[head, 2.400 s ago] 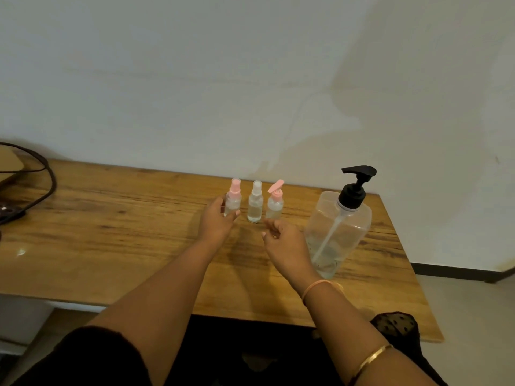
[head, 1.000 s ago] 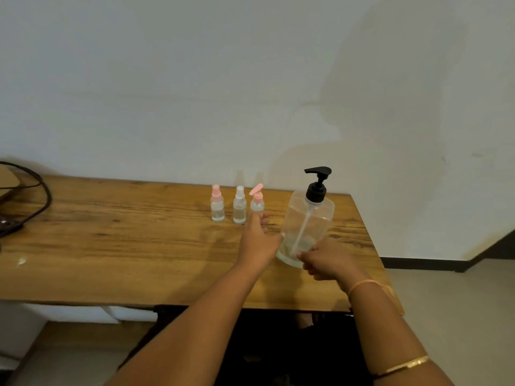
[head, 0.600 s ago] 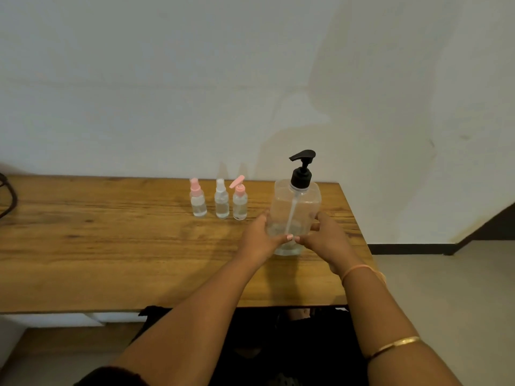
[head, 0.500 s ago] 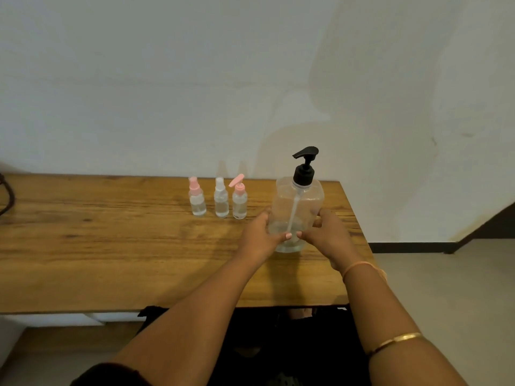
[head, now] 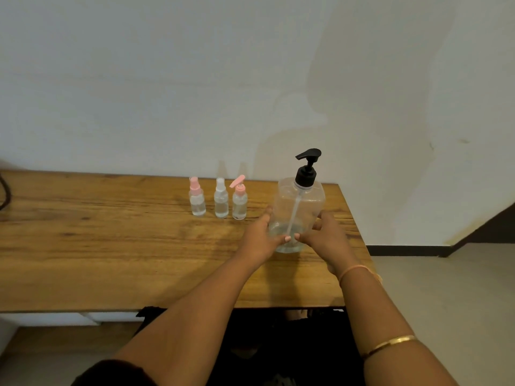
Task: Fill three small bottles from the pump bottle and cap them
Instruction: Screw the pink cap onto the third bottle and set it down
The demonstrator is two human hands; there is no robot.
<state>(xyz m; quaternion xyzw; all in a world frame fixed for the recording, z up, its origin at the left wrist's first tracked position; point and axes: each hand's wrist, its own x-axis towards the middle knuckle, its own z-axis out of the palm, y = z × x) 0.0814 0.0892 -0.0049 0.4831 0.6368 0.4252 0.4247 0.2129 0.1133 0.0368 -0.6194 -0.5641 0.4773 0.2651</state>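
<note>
Both hands hold the pump bottle [head: 299, 207] low on its body. The fingers [head: 281, 239] of the left hand [head: 259, 238] are curled round one side and those of the right hand [head: 326, 239] round the other, the thumbs almost meeting in front. The bottle is between the two sets of fingers and leans a little. I cannot tell if its base rests on the tabletop [head: 111, 246].

The grip is low and the black pump head [head: 308, 162] stands high above the fingers, so I think the smooth bottle could tip or slide out.

The three small bottles [head: 221, 201] stand in a tight row just to the left of the left fingers. The nearest one has its pink flip lid [head: 237, 181] open. A careless knuckle could knock it and take the others down with it.

To the right of the right fingers the tabletop edge is near, so a push that way may send the bottle off.

Only a little liquid lies at the bottom. The pump may sputter and miss a narrow neck.
</note>
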